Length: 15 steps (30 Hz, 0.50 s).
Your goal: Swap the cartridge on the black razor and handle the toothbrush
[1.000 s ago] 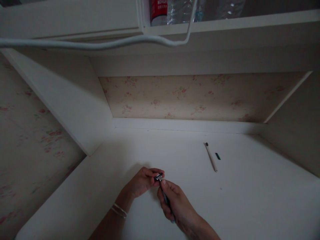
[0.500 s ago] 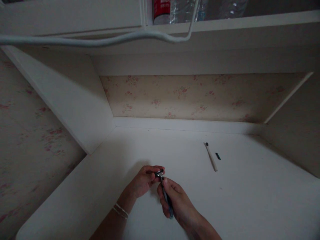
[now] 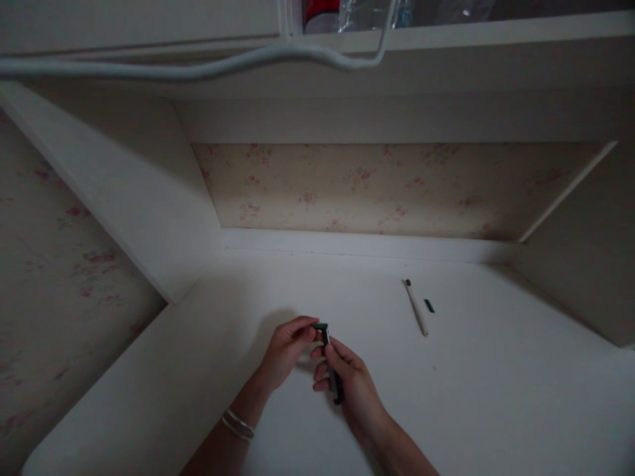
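My right hand [image 3: 358, 387] is wrapped round the dark handle of a razor [image 3: 333, 383], just above the white desk. The razor stands nearly in line with my view, its head at the far end with a green strip along the top. My left hand [image 3: 284, 349] pinches the left end of that head between thumb and fingers. Part of the head is hidden by the fingertips. To the right on the desk lies a toothbrush [image 3: 417, 309] with a pale handle and dark bristles. Beside it rests a small dark green strip-like piece [image 3: 429, 305].
A white desk [image 3: 486, 396] spreads under both hands, with a side panel [image 3: 114, 192] at its left and floral wallpaper [image 3: 357, 185] behind. Overhead runs a shelf [image 3: 446, 69] holding clear plastic bottles [image 3: 367, 14] and a red item. A white curved bar [image 3: 258, 59] crosses in front of it.
The razor has been turned over: its head showed bare metal before and now shows the green strip. Both hands stay close together. The view has tipped slightly downward.
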{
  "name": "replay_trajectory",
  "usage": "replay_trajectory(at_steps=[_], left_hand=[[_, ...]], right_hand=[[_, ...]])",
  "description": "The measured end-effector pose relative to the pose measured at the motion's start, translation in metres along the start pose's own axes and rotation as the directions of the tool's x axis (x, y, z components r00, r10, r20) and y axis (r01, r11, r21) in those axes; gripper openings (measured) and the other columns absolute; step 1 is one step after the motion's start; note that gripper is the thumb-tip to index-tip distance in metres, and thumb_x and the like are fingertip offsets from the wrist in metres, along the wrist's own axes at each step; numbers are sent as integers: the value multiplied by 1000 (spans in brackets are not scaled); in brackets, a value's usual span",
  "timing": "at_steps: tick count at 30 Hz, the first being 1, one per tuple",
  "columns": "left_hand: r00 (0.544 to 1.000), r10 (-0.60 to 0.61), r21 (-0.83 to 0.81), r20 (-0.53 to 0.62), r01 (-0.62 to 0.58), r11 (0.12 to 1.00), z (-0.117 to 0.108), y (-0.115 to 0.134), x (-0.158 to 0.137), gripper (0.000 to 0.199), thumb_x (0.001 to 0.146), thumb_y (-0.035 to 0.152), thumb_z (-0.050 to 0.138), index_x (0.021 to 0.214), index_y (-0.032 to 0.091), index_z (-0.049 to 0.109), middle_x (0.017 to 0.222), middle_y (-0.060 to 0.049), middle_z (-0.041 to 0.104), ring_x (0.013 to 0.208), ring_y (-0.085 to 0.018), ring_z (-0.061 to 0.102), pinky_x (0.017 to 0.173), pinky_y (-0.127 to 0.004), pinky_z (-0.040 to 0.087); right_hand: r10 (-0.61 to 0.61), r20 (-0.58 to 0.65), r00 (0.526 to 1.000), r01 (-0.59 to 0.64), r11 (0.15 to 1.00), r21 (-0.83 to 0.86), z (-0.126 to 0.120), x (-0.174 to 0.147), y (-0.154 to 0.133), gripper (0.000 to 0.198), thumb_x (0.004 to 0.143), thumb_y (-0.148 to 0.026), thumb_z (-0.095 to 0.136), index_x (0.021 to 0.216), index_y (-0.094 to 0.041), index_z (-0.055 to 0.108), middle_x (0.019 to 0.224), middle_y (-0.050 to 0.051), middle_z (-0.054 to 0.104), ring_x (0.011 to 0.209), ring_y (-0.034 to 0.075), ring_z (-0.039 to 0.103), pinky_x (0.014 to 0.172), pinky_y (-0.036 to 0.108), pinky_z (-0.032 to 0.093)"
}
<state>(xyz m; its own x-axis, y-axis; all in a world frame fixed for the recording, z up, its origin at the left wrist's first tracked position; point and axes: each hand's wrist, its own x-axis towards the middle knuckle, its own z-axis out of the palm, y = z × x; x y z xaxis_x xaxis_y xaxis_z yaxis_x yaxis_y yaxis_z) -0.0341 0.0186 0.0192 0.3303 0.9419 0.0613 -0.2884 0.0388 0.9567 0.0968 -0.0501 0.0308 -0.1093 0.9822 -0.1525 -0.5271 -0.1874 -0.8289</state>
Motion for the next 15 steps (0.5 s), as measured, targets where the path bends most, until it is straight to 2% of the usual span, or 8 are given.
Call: replay_trajectory(at_steps=[4,8,12,15], left_hand=[[991,129,228,-23,-120,966,0,2,0,21,79,30,66,92,15,68,88,-6,64,80,-17,61,73,-27,48],[968,250,357,-15,-229,906,0,2,0,16,81,28,62,91,16,67,89,-5,62,81,-16,61,72,-26,49],[947,320,424,-12,-285,860,1,3,0,14,82,26,60,88,17,68,89,-6,62,84,-16,60,75,-26,49],[945,326,443,-9,-289,849,2,4,0,14,82,26,60,88,17,68,89,-6,63,85,-17,59,75,-26,49]], right_hand=[[27,-6,1000,-27,999,24,0,3,4,37,82,-48,61,100,-16,65,92,6,60,60,10,53,53,23,49],[34,-38,999,-35,998,-45,-1,8,12,45,79,-54,61,103,-16,63,95,7,61,60,11,54,54,25,49],[-83,-34,996,77,985,-152,-4,12,18,45,79,-50,63,113,-21,55,97,5,60,64,11,57,65,29,51],[-196,-70,978,170,947,-273,-5,10,19,36,81,-45,63,106,-22,54,96,3,58,70,12,59,72,30,51]])
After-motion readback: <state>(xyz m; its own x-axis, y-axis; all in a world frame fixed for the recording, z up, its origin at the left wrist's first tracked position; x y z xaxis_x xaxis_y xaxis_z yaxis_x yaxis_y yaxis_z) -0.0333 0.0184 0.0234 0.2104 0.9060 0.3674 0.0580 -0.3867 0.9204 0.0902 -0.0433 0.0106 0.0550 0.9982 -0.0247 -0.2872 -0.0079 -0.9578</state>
